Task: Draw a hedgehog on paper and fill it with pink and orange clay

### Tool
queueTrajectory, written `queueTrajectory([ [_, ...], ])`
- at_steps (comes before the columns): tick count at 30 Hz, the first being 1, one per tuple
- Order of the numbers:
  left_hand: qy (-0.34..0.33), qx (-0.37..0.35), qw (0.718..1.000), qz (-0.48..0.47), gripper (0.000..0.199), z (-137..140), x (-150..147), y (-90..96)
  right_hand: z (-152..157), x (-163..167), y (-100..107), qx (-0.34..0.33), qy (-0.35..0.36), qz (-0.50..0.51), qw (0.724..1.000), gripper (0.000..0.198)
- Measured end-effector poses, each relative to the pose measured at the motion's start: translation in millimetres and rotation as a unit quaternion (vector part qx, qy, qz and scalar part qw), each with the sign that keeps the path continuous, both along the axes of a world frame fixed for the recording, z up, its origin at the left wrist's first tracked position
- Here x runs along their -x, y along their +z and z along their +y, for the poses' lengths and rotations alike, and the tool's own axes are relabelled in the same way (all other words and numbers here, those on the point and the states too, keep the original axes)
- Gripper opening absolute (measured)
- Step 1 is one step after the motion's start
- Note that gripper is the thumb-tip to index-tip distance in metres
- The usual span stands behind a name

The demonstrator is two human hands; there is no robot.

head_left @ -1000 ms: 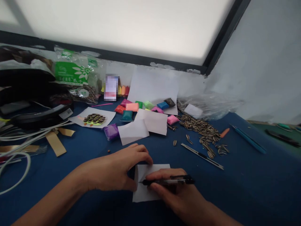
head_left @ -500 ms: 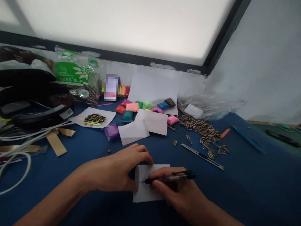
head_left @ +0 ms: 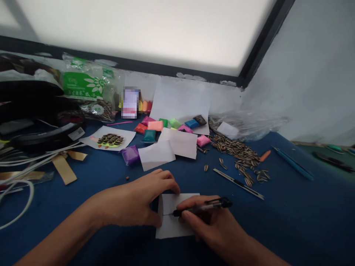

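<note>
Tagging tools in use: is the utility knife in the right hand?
No: the right hand holds a pen, while the utility knife lies on the blue table.

Knife R of paper, seeds bhd

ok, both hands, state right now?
Left hand: open, curved around the near-left part of the small white paper.
Right hand: closed, holding a black pen.

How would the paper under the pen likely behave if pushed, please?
The paper looks thin, so probably light and floppy. Lying nearly flat, it would likely slide, though the left hand at its edge might make it buckle.
</note>
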State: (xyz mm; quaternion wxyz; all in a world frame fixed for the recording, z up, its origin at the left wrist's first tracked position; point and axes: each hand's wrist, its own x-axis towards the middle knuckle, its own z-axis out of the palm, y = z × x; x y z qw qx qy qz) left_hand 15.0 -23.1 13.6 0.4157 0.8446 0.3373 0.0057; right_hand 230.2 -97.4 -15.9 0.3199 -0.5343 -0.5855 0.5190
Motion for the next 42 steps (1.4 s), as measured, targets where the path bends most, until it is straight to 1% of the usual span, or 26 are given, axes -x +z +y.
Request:
queueTrajectory([
  [3, 0.003, 0.003, 1.000, 0.001, 0.061, -0.4, -1.2, 1.2, 0.3, -0.6, 0.9, 0.001, 0.004, 0.007, 1.000, 0.020],
  [7, 0.003, 0.008, 1.000, 0.006, 0.061, -1.6, -1.5, 2.7, 0.9, -1.2, 4.0, 0.042, 0.016, 0.028, 0.999, 0.020],
  [9, 0.003, 0.007, 1.000, 0.004, 0.061, -2.2, -0.9, 2.4, 1.1, -1.3, 4.3, 0.059, 0.011, 0.034, 0.998, 0.020],
  [15, 0.007, 0.005, 1.000, 0.006, 0.061, -2.4, -0.6, 1.3, 1.9, -0.7, 2.0, 0.078, -0.001, 0.044, 0.996, 0.019],
  [26, 0.014, 0.009, 1.000, 0.012, 0.058, -1.3, -1.5, 2.2, 2.7, -2.4, 0.9, 0.076, 0.007, 0.078, 0.994, 0.016],
  [36, 0.005, 0.004, 1.000, 0.004, 0.058, -1.1, -1.0, 1.7, 2.0, -1.7, 2.3, 0.074, 0.002, 0.078, 0.994, 0.016],
  [42, 0.004, 0.000, 1.000, 0.004, 0.057, -0.3, -0.3, 1.8, 1.5, -2.6, 3.6, 0.079, -0.007, 0.077, 0.994, 0.021],
])
